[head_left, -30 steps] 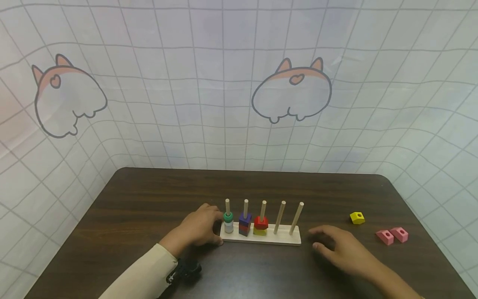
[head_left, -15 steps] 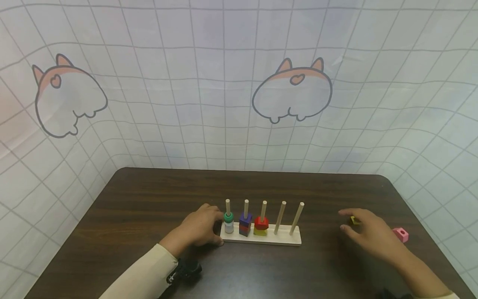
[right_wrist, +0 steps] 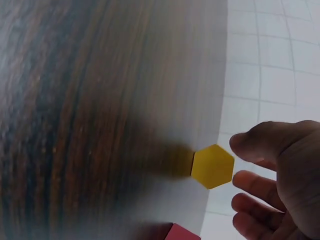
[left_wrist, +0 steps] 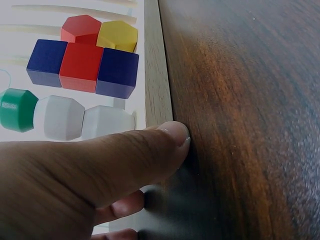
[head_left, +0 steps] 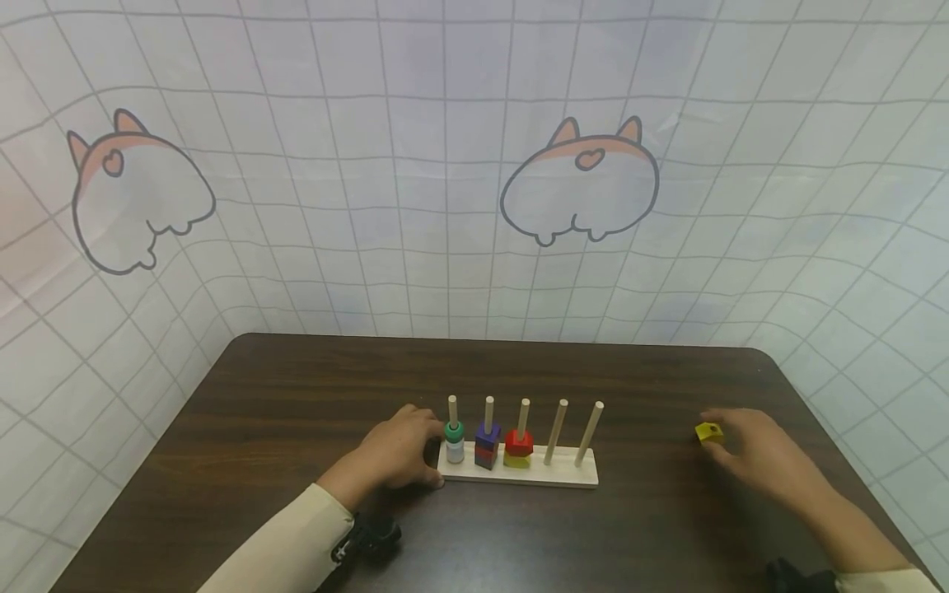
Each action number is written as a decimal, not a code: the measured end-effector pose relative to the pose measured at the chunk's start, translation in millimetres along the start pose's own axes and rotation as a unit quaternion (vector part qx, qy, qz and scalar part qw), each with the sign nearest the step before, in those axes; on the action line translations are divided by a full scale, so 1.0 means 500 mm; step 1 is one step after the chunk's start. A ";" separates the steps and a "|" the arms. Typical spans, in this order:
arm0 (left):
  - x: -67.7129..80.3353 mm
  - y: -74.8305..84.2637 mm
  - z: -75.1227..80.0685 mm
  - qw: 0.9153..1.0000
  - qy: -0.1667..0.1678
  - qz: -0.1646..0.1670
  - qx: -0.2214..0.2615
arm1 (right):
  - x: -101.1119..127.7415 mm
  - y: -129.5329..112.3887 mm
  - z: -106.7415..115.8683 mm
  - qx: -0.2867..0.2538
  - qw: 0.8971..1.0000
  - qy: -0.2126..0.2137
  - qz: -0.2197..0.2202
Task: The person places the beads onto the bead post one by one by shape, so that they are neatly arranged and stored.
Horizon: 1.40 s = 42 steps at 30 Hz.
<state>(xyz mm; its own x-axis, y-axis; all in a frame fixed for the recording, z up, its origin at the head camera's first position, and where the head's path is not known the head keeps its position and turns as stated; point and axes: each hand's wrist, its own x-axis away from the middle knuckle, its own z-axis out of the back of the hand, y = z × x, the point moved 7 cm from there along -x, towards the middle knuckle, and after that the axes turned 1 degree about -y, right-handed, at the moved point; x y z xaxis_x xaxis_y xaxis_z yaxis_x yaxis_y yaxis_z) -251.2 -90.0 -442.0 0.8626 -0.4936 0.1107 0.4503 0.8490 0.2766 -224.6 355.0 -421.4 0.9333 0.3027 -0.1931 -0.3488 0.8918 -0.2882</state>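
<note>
At the right of the head frame, the right hand (head_left: 764,461) has loosely spread fingers (right_wrist: 255,145) just beside the yellow hexagon block (head_left: 709,431) on the desk (head_left: 296,395), seemingly not gripping. The left hand (head_left: 396,453) rests against the peg board (head_left: 519,476), far left.

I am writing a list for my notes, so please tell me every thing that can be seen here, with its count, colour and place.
Peg board: one, pale wood, middle of the table, five upright pegs.
Blocks on pegs: leftmost peg green over white; second peg blue, red, blue; third peg red over yellow; the last two pegs bare.
Yellow block: one, loose on the table, right of the board.
Pink block: one corner seen, right wrist view only.
Table: one, dark brown wood.
Left hand: rests against the board's left end.
Right hand: by the yellow block; whether it touches cannot be told.
</note>
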 end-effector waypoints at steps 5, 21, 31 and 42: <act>0.001 0.001 0.001 1.000 -0.003 0.002 -0.002 | -0.003 0.013 -0.004 0.008 1.000 -0.009 -0.010; 0.000 -0.002 0.002 1.000 -0.001 0.006 0.019 | -0.012 0.032 -0.010 0.018 0.998 -0.035 -0.056; -0.001 -0.002 0.001 1.000 -0.006 0.008 0.017 | -0.036 -0.023 -0.006 -0.032 0.999 -0.014 -0.036; -0.001 -0.002 0.001 1.000 -0.003 0.002 0.014 | -0.058 -0.113 0.016 -0.090 0.995 0.002 -0.034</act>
<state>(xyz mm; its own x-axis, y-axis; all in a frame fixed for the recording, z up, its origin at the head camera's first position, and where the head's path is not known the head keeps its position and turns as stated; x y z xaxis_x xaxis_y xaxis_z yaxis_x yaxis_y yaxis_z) -252.0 -90.7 -441.8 0.8631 -0.4911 0.1173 0.4398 0.8453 0.3034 -231.5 298.7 -392.0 0.9553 0.2418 -0.1702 -0.2942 0.8359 -0.4635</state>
